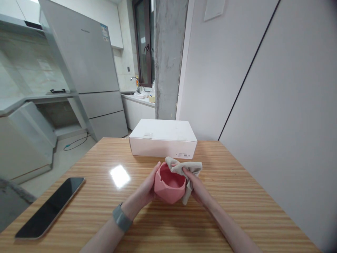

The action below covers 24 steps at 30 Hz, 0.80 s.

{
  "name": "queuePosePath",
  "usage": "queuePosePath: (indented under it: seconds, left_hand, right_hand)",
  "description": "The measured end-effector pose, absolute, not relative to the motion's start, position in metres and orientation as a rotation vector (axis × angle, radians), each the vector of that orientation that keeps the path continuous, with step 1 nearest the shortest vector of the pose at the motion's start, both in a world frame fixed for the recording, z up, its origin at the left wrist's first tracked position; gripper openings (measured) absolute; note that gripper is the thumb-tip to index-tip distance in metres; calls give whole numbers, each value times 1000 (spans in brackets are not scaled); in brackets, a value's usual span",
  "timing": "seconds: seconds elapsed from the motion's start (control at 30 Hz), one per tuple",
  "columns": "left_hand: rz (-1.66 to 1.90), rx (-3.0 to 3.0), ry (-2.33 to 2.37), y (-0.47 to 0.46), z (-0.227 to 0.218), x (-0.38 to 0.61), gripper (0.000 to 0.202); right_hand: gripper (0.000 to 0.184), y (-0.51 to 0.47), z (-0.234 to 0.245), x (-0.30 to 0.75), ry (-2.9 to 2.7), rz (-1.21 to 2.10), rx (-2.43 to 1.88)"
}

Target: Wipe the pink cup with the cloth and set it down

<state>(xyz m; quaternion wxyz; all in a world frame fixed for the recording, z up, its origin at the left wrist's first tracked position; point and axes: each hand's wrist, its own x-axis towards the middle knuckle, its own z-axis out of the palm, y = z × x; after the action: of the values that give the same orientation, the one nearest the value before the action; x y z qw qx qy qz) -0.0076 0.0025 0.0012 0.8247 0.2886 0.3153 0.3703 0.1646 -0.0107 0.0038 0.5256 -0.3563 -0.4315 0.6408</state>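
Note:
A pink faceted bowl (170, 191) with notches in its rim, like an ashtray, is tilted so that its hollow faces me. My left hand (150, 182) grips it from the left side, thumb near the rim and the other fingers partly hidden behind it. In my right hand (196, 184) is a bunched beige cloth (194, 167), pinched under the thumb. The cloth lies over the bowl's upper right rim, and one end hangs down along the bowl's right side.
Behind the bowl, a white box (163, 137) sits at the far edge of the wooden table (237, 203). A black phone (50, 209) lies at the table's left. A pale wall (284, 105) rises along the right; a fridge (81, 56) stands beyond on the left.

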Motion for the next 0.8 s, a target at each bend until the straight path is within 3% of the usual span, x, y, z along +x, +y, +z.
queuePosePath:
  seconds: [0.2, 0.47, 0.57, 0.7, 0.8]
  left_hand:
    - [972, 613, 699, 2, 10, 1, 49]
    - [1098, 652, 514, 1, 8, 4, 49]
    - [1077, 717, 578, 4, 5, -1, 47]
    - [848, 781, 765, 7, 1, -10, 65]
    - [786, 821, 793, 5, 0, -10, 57]
  right_hand:
    - [38, -5, -22, 156, -947, 1254, -953]
    - [35, -10, -8, 139, -1070, 970, -1010]
    - [31, 5, -1, 149, -1076, 961, -1025]
    - [34, 15, 1, 169, -1135, 1044, -1025]
    - [35, 10, -2, 174, -1165, 1112, -1035]
